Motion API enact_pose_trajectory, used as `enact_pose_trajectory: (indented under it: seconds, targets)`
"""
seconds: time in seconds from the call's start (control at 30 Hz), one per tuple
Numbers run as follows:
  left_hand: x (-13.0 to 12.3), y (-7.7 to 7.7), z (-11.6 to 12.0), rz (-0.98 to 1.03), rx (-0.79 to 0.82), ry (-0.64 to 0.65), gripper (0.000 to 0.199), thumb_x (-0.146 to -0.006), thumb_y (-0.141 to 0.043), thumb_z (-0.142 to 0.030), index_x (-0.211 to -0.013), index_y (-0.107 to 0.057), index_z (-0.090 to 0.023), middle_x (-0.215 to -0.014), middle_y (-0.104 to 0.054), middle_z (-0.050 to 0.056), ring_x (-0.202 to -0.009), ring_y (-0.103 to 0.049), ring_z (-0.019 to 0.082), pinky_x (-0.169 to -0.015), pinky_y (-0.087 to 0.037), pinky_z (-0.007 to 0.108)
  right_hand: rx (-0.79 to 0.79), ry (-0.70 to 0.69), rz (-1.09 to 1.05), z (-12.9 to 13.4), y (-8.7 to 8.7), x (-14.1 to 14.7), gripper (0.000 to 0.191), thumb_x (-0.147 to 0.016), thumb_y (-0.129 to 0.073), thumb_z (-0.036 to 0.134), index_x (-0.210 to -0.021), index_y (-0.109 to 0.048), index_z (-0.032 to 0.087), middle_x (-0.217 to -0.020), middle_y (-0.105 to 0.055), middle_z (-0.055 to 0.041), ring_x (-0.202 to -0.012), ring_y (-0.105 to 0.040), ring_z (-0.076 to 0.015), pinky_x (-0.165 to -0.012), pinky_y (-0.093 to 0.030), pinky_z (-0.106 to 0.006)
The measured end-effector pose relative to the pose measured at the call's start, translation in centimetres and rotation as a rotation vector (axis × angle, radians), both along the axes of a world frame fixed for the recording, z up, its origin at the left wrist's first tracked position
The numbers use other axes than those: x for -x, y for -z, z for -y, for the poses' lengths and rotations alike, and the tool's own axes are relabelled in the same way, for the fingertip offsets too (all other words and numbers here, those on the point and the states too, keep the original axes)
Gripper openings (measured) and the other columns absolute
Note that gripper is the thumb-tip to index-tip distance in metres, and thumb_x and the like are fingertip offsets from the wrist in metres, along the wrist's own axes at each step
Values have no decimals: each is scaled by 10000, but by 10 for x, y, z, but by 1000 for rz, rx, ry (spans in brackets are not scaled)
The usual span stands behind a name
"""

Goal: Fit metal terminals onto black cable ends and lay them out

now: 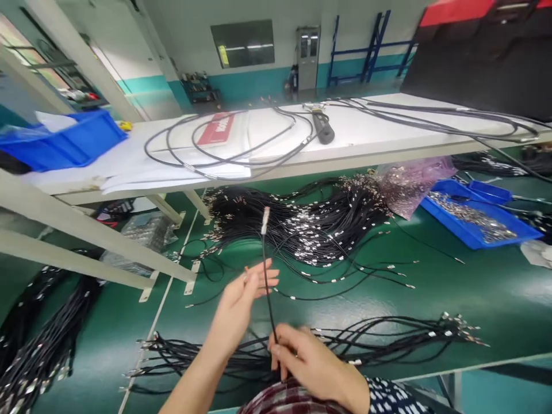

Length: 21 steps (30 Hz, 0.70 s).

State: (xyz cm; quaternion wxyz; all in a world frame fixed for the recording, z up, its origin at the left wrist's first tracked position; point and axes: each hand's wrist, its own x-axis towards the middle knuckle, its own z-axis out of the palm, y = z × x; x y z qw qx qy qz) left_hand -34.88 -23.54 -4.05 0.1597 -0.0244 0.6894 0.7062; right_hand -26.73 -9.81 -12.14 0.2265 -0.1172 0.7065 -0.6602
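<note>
A thin black cable (269, 287) stands nearly upright in front of me, its white-tagged end (265, 221) pointing away. My right hand (302, 353) pinches its lower part between thumb and fingers. Beside the cable's middle is my left hand (245, 290), fingers spread and palm turned up; a small orange tip shows near its thumb. Behind the hands lies a large bundle of black cables (302, 224) with many white tags on the green mat (431, 287). Another bundle (388, 336) runs across the near edge, partly under my right hand.
Above the mat, a white shelf (366, 150) holds looped cables, a black-handled tool (322, 126) and a blue bin (64, 144). At right are a blue tray (478, 213) of metal parts and a pink bag (414, 181). More cables (47, 328) lie left beyond the shelf legs.
</note>
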Motion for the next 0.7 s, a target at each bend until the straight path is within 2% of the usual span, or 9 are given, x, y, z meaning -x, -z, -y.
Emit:
enact_pose_trajectory:
  seconds: [0.03, 0.1, 0.17, 0.27, 0.37, 0.43, 0.5, 0.6, 0.7]
  targets:
    - [3, -4, -3, -14, -50, -5, 467, -915, -521, -420, -1254, -575, -103, -1049, -690, 145, -892, -650, 224, -807, -489, 346, -113, -31, -59, 2, -4, -3, 225, -997, -400, 354, -899, -546, 213, -801, -659, 0, -690, -602, -136, -703, -445, -256]
    - [5, -13, -4, -68, -130, -29, 421, -939, -485, -408, -1223, -570, -109, -792, -651, 49, -660, -604, 148, -662, -468, 279, -283, -62, -121, 1, -9, -4, 209, -995, -403, 317, -908, -572, 232, -817, -662, 8, -827, -599, -166, -774, -427, -269]
    - [3, -19, -1, -113, -154, -53, 341, -942, -487, -401, -1063, -618, -111, -599, -471, -45, -489, -429, 77, -510, -349, 216, -358, -93, -145, -7, -17, 1, 178, -977, -451, 317, -932, -608, 248, -847, -673, 13, -875, -590, -176, -772, -415, -264]
    - [-6, -23, 1, -107, -106, -11, 331, -945, -478, -427, -901, -605, -124, -545, -321, -80, -448, -265, 57, -436, -201, 205, -334, -10, -220, -24, -45, 22, 127, -917, -567, 323, -892, -640, 223, -822, -664, 18, -742, -576, -138, -669, -396, -235]
    - [-18, -22, -2, -110, -6, 97, 318, -960, -445, -424, -921, -583, -140, -535, -345, -80, -432, -303, 67, -431, -236, 212, -212, 236, -334, -41, -89, 51, 150, -905, -588, 326, -838, -612, 194, -730, -611, 25, -657, -523, -113, -588, -369, -223]
    - [-25, -20, -5, -128, 54, 149, 313, -969, -427, -416, -954, -581, -144, -547, -373, -74, -440, -352, 78, -445, -289, 221, -143, 330, -413, -47, -116, 65, 142, -899, -601, 332, -857, -602, 197, -720, -603, 28, -650, -511, -108, -576, -371, -217]
    - [-30, -18, -7, -138, 100, 192, 330, -979, -403, -418, -1000, -590, -147, -552, -400, -68, -448, -382, 90, -463, -330, 233, -136, 344, -469, -49, -134, 74, 151, -901, -605, 326, -828, -609, 194, -702, -606, 28, -628, -506, -100, -559, -371, -212]
    - [-36, -20, -2, -168, 131, 223, 354, -996, -369, -399, -1116, -600, -158, -630, -563, -20, -595, -545, 129, -645, -448, 271, -107, 276, -428, -48, -142, 79, 256, -916, -587, 344, -722, -604, 178, -635, -589, 28, -550, -480, -84, -508, -358, -208]
    - [-37, -29, 5, -237, 152, 140, 346, -996, -388, -382, -1217, -584, -202, -991, -679, 50, -961, -603, 181, -909, -432, 315, -54, 186, -350, -46, -137, 80, 271, -886, -634, 361, -699, -620, 166, -596, -586, 25, -514, -473, -77, -469, -345, -197]
